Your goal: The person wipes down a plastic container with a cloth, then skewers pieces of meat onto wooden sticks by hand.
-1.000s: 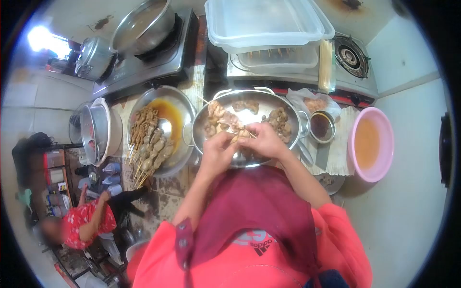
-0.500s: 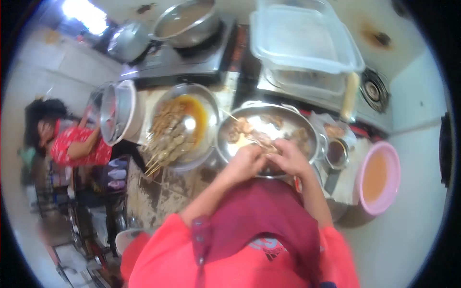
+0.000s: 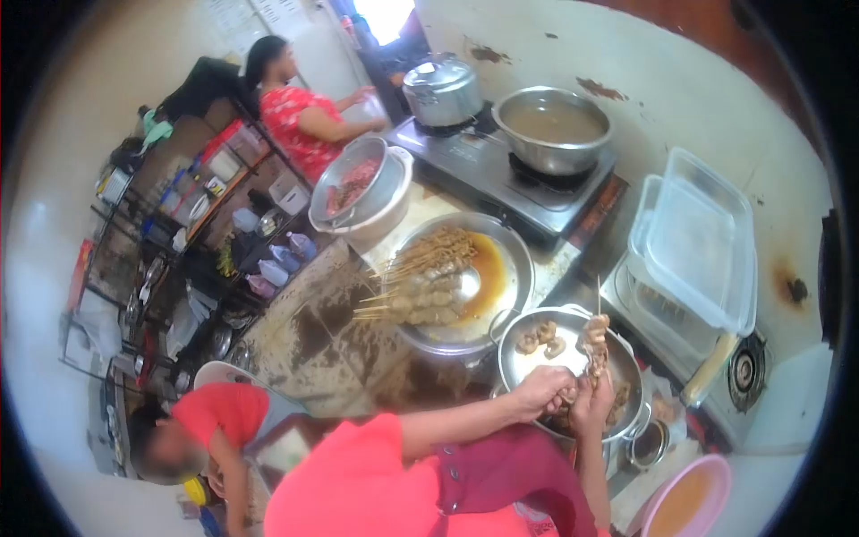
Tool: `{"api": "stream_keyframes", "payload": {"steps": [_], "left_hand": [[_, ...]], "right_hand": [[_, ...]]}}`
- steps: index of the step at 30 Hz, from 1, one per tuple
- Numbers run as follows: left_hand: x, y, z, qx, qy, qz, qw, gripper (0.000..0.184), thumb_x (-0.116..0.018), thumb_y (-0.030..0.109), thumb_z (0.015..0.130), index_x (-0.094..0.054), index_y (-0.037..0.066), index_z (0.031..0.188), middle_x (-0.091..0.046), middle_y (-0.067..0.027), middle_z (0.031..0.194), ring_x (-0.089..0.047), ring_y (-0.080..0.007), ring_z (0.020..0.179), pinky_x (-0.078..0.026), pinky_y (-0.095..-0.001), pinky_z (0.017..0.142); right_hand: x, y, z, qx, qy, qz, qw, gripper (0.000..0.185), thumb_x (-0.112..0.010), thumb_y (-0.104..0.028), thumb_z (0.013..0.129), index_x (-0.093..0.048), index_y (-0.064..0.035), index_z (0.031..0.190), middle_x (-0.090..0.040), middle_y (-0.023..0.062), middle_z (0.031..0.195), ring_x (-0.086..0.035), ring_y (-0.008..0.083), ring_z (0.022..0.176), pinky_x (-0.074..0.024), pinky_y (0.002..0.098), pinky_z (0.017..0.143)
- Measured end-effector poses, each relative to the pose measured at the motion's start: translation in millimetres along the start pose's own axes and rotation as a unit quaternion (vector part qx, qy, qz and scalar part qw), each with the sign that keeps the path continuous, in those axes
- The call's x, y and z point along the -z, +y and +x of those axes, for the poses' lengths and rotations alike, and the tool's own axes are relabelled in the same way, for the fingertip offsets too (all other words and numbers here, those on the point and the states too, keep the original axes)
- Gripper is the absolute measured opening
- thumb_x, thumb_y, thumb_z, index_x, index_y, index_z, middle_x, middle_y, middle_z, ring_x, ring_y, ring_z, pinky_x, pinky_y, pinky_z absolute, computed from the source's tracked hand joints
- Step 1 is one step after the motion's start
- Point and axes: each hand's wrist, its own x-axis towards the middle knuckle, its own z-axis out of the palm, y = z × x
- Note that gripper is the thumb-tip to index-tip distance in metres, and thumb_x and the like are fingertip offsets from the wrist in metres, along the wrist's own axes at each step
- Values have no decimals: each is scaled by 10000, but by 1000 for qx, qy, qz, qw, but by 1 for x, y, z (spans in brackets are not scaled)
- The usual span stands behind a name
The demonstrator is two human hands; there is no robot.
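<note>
Cramped kitchen; scuffed pale wall (image 3: 716, 107) stood behind a silver gas stove (image 3: 488, 166). Meat skewer (image 3: 597, 336) pointed up over the two-handled steel pan (image 3: 522, 365), loose meat pieces (image 3: 530, 338) inside the pan. Right hand (image 3: 592, 404) gripped the skewer's lower part; left hand (image 3: 548, 392) was closed right beside it, contents hidden. Loaded skewers (image 3: 429, 291) lay in a steel basin (image 3: 517, 268) with brown liquid (image 3: 490, 273).

Left hand (image 3: 548, 391) knuckles-up; right hand (image 3: 592, 407) upright, gripping, just beside; forearms (image 3: 465, 424) bare.
</note>
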Motion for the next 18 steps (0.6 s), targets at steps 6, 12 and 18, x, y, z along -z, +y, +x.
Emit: {"api": "stream_keyframes", "payload": {"steps": [6, 12, 18], "left_hand": [[2, -15, -2, -13, -80, -198, 977, 121, -506, 167, 852, -578, 71, 860, -565, -11, 723, -487, -76, 504, -349, -178, 387], [21, 19, -25, -74, -206, 166, 962, 234, -574, 201, 830, -590, -3, 943, -626, -119, 788, -608, -177, 628, -513, -266, 519], [30, 20, -30, -194, -48, 515, 834, 292, -528, 272, 810, -616, -1, 861, -613, -208, 756, -602, -307, 667, -478, -412, 635]], "right_hand": [[-3, 2, 4, -62, 6, 125, 990, 201, -509, -61, 836, -519, 29, 1015, -535, 81, 786, -493, 137, 708, -414, 267, 647], [10, -28, 28, 29, -188, 42, 981, 192, -609, -30, 718, -583, 20, 902, -498, 54, 810, -484, 147, 746, -394, 248, 685], [17, -22, 43, 122, -330, -62, 934, 297, -711, -90, 657, -507, 38, 830, -427, 136, 754, -431, 291, 708, -375, 342, 654]]}}
